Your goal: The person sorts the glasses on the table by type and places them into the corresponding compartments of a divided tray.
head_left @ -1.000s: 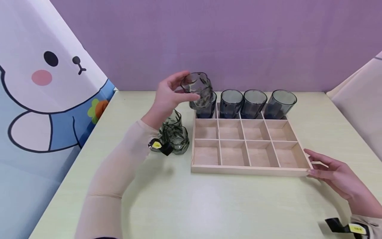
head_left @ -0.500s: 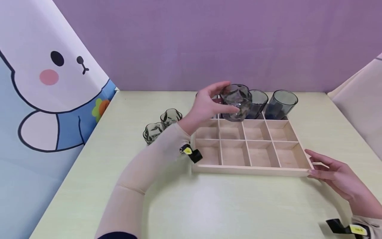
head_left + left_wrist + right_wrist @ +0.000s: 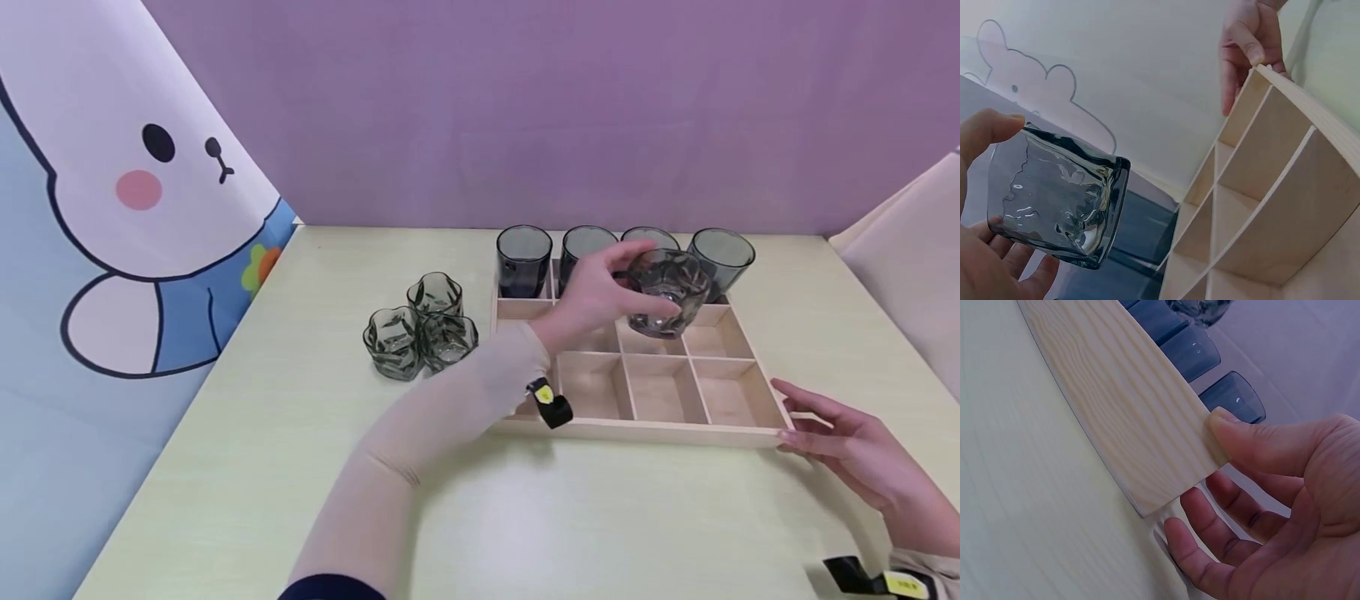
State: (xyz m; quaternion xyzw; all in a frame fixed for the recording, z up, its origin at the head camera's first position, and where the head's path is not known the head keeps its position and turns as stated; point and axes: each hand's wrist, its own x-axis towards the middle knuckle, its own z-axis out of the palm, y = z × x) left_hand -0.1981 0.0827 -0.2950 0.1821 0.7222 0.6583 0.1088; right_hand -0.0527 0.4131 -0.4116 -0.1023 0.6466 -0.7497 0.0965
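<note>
Tumbler point(image 3: 672, 286) in smoky glass hung above the wooden compartment tray point(image 3: 660, 433), the left hand point(image 3: 598, 290) gripping its sides, apparently to leave the base free; the right hand point(image 3: 851, 446) pinched the tray's near right corner, presumably steadying it.

The held cup point(image 3: 684, 279) is glossy glass, the tray point(image 3: 637, 432) wood.

The head view looks forward and down from in front of the wooden tray point(image 3: 637, 431), farthest away. The left wrist view, close and tipped, looks across it. The right wrist view is very near, facing the tray's front wall point(image 3: 1110, 406) by its right corner point(image 3: 1169, 490). Both wrist views show that corner.
</note>
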